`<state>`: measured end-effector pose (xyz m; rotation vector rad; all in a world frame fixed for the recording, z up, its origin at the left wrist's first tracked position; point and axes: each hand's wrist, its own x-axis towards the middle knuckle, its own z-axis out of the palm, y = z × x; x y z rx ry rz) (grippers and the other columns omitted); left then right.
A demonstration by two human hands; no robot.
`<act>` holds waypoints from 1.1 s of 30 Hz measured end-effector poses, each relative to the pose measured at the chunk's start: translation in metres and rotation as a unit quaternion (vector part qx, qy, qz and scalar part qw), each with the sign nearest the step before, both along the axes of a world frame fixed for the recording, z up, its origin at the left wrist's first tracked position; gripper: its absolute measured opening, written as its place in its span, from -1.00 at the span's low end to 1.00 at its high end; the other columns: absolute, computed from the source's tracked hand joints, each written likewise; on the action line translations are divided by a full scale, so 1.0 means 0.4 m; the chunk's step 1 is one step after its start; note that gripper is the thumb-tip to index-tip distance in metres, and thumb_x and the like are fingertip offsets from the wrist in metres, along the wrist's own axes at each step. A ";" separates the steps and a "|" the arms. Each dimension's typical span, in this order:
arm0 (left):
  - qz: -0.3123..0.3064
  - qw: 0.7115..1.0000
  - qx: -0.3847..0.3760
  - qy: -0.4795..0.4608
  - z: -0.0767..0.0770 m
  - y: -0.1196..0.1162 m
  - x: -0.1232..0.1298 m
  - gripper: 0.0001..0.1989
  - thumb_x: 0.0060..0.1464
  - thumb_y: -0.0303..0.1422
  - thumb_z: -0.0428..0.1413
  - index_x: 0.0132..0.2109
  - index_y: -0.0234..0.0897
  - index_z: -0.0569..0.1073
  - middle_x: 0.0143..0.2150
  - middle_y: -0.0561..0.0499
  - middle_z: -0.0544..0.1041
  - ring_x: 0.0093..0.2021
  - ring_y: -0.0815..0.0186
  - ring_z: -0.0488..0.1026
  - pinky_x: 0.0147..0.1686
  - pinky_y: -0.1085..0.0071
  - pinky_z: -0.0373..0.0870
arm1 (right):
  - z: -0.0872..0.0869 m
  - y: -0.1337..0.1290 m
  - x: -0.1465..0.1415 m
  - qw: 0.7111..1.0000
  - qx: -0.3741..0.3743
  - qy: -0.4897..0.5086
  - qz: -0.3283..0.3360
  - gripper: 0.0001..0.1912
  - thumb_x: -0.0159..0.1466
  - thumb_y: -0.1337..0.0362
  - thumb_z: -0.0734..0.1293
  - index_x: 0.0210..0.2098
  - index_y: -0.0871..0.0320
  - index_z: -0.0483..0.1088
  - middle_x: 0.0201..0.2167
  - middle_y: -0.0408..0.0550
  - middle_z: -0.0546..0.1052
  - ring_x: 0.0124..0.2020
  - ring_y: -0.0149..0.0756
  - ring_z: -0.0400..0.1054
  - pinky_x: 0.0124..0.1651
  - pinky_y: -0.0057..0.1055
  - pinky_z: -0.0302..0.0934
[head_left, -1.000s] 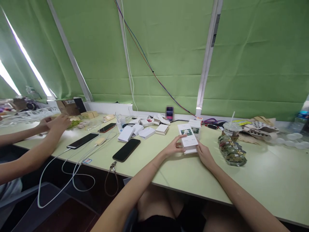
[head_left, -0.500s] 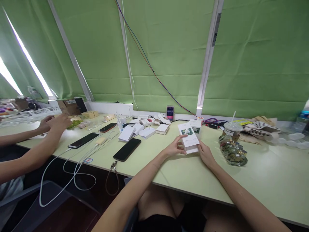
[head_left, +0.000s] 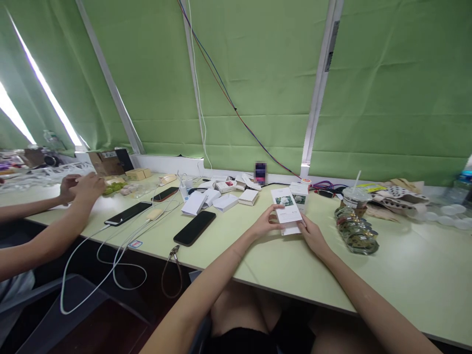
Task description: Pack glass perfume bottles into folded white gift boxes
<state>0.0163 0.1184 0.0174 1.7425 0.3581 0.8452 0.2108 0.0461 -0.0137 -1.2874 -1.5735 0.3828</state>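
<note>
A white cardboard box (head_left: 288, 212) with a white-flower picture is held just above the table in front of me. My left hand (head_left: 268, 222) grips its left side, thumb low and fingers at the upper edge. On the lower right edge, my right hand (head_left: 310, 233) is closed with its fingertips pressed to the card. The lower part of the box shows as a separate white panel below the printed cover. Another box with a similar flower picture (head_left: 300, 199) stands right behind it, partly hidden.
Several small white boxes (head_left: 225, 202) lie at the back centre. A black phone (head_left: 194, 228) is left of my hands; stacked clear-wrapped discs (head_left: 356, 231) and a plastic cup (head_left: 356, 195) are to the right. At far left, another person's hands (head_left: 83, 187) work near charging cables (head_left: 127, 246).
The box's printed face has tilted more toward me, and its lower panel shows differently. My right fingers have shifted slightly along its edge. The other person's hands moved a little left.
</note>
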 end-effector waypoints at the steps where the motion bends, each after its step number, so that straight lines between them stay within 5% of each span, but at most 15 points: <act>1: 0.003 1.000 0.001 -0.003 0.002 -0.001 0.000 -0.38 -0.18 -0.33 0.34 0.07 -0.10 0.33 0.10 -0.08 0.37 -0.09 0.20 0.39 -0.13 0.31 0.34 | 0.000 0.000 -0.001 1.000 -0.001 0.002 0.004 -0.49 0.29 0.12 0.11 0.21 0.07 0.19 0.15 -0.03 0.39 0.08 -0.03 0.30 0.11 -0.09 0.16; 5: 0.008 1.000 0.002 -0.017 0.004 -0.001 -0.001 -0.42 -0.17 -0.33 0.33 0.04 -0.12 0.35 0.12 -0.09 0.36 -0.09 0.19 0.40 -0.14 0.31 0.36 | -0.003 0.002 -0.005 1.000 -0.005 0.018 0.022 -0.44 0.25 0.14 0.17 0.23 0.08 0.15 0.16 -0.03 0.38 0.12 -0.01 0.25 0.14 -0.05 0.13; 11: 0.012 1.000 -0.002 -0.026 0.003 0.006 -0.002 -0.44 -0.16 -0.34 0.33 0.03 -0.11 0.36 0.17 -0.06 0.30 -0.07 0.19 0.40 -0.12 0.30 0.35 | 0.003 -0.010 -0.022 0.995 -0.035 0.059 0.066 -0.27 0.14 0.31 0.18 0.31 0.09 0.00 0.14 0.00 0.38 -0.26 -0.16 0.43 -0.26 -0.23 0.39; 16: 0.012 1.000 -0.008 -0.026 0.003 0.007 -0.002 -0.43 -0.17 -0.34 0.33 0.04 -0.12 0.37 0.17 -0.07 0.31 -0.11 0.22 0.42 -0.14 0.31 0.36 | 0.004 -0.008 -0.022 0.994 -0.041 0.079 0.068 -0.30 0.17 0.30 0.12 0.32 0.05 -0.03 0.23 -0.07 0.26 -0.21 -0.17 0.41 -0.31 -0.28 0.40; 26: 0.014 0.999 -0.025 -0.024 -0.001 0.009 -0.001 -0.41 -0.19 -0.32 0.35 0.04 -0.14 0.37 0.17 -0.08 0.30 -0.11 0.21 0.43 -0.12 0.31 0.36 | -0.010 0.005 -0.005 0.993 -0.050 0.091 0.056 -0.38 0.26 0.00 0.12 0.26 0.06 0.12 0.22 -0.08 0.30 0.10 -0.01 0.27 -0.09 -0.15 0.38; 33: 0.016 0.999 -0.024 -0.025 -0.006 0.013 0.000 -0.40 -0.21 -0.36 0.35 0.03 -0.14 0.38 0.17 -0.08 0.29 -0.11 0.22 0.42 -0.11 0.32 0.35 | -0.010 0.005 -0.003 0.989 -0.064 0.119 0.063 -0.37 0.23 -0.02 0.19 0.23 0.07 0.18 0.13 -0.03 0.40 -0.10 -0.05 0.39 -0.22 -0.19 0.41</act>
